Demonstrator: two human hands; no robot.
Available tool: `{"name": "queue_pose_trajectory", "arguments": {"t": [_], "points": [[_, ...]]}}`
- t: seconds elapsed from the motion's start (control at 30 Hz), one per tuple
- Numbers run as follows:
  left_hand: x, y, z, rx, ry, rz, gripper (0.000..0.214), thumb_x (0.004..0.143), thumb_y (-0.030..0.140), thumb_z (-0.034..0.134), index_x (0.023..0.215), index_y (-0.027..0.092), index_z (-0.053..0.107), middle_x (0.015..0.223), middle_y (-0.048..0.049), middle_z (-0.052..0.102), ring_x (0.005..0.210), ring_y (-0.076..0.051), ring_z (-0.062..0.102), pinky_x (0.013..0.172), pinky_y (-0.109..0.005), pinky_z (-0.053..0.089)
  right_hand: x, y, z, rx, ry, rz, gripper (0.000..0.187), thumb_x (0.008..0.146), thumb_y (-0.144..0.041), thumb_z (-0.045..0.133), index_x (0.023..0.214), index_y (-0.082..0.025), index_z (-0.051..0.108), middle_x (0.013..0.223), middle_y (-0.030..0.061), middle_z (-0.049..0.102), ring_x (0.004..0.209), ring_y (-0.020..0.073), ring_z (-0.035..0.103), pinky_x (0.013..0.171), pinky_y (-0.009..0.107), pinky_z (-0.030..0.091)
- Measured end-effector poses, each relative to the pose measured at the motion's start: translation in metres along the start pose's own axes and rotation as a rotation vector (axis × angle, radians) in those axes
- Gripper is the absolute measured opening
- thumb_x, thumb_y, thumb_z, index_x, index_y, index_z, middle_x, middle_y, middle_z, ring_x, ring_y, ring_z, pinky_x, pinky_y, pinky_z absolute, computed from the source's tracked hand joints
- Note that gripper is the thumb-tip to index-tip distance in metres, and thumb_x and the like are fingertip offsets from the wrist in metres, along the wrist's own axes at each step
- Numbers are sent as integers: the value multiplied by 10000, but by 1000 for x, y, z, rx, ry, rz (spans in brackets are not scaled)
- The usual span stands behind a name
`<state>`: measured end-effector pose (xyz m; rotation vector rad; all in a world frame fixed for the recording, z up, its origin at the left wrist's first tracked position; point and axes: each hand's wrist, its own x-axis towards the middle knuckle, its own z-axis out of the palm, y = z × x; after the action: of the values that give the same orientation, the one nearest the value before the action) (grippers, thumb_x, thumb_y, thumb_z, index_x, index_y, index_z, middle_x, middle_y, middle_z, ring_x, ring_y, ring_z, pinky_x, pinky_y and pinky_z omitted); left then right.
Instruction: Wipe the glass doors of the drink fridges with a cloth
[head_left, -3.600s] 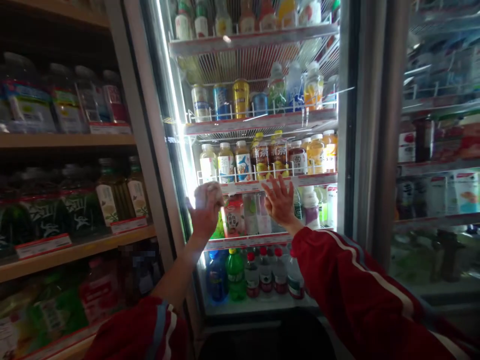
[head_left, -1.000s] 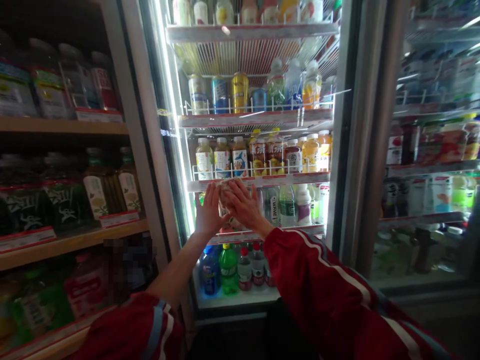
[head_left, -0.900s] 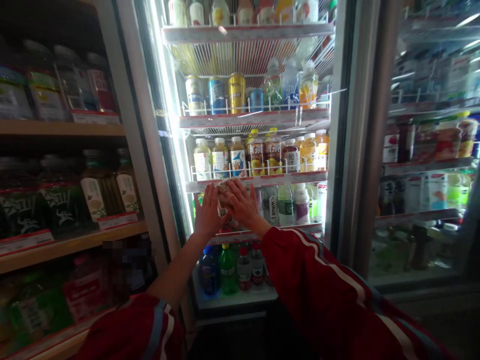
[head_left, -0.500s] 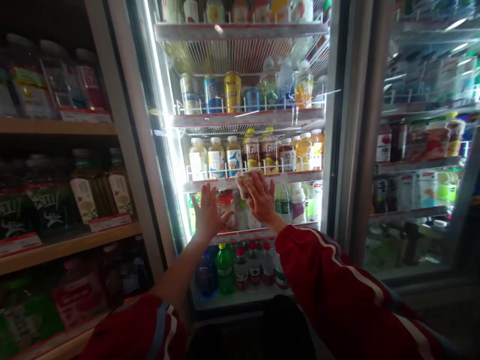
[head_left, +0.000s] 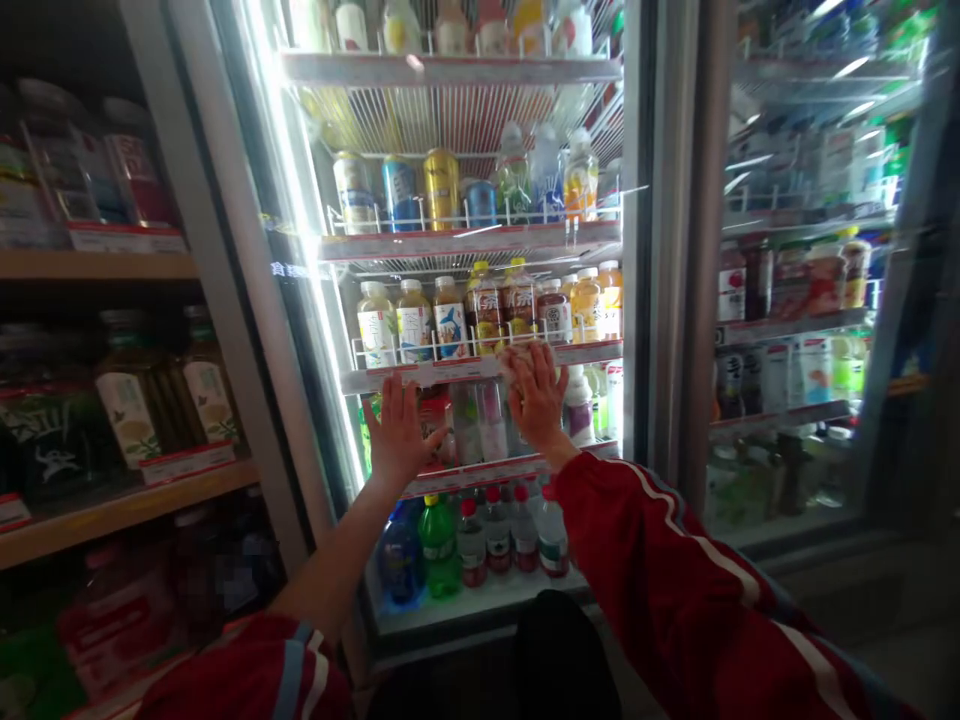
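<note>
I stand in front of a lit drinks fridge with a glass door. My right hand presses a pale crumpled cloth against the glass, at the height of the shelf rail under the tea bottles. Only the cloth's upper edge shows past my fingertips. My left hand lies flat on the glass to the left, fingers spread, holding nothing. Both arms wear red sleeves with white stripes.
Wooden shelves with dark bottles run along the left. A second glass-door fridge stands on the right. Cans fill an upper shelf and soda bottles the bottom one. A dark shape sits low in front.
The cloth passed from my left hand to my right. My right hand has slid it to the right along the glass, and my left hand has opened flat on the door.
</note>
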<state>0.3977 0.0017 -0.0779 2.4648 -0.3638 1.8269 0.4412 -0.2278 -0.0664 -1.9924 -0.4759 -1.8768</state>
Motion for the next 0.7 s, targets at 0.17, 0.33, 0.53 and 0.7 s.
{"name": "queue_pose_trajectory", "arguments": {"t": [0.17,0.33,0.53,0.7], "points": [[3,6,-4,19,7,50,809,806,517,534,1443,145,204,1496,-204,201,1399,-323,146,1107,-585,18,-4,-29,5,20,-104,-160,444,841,-250,487,1285,-249,493,1475,75,341,1409,253,178,1115,515,106],[12,20,-4,37,10,161,701,843,402,516,1435,157,232,1481,-182,259,1391,-284,200,1122,-545,13,-6,-21,4,16,-66,-204,397,864,-248,451,1255,-245,518,1444,85,394,1400,235,212,1106,517,128],[15,30,-2,21,27,113,697,836,386,517,1433,153,241,1482,-183,250,1384,-303,218,1117,-558,15,-4,33,-7,-65,37,43,453,859,-243,409,1305,-187,464,1471,135,326,1401,254,197,1091,534,155],[22,49,0,-14,-32,167,656,830,331,523,1420,185,276,1477,-155,282,1385,-283,224,1117,-559,29,-8,18,-7,-60,12,-40,437,864,-241,403,1295,-224,472,1458,109,352,1406,230,184,1104,508,148]]}}
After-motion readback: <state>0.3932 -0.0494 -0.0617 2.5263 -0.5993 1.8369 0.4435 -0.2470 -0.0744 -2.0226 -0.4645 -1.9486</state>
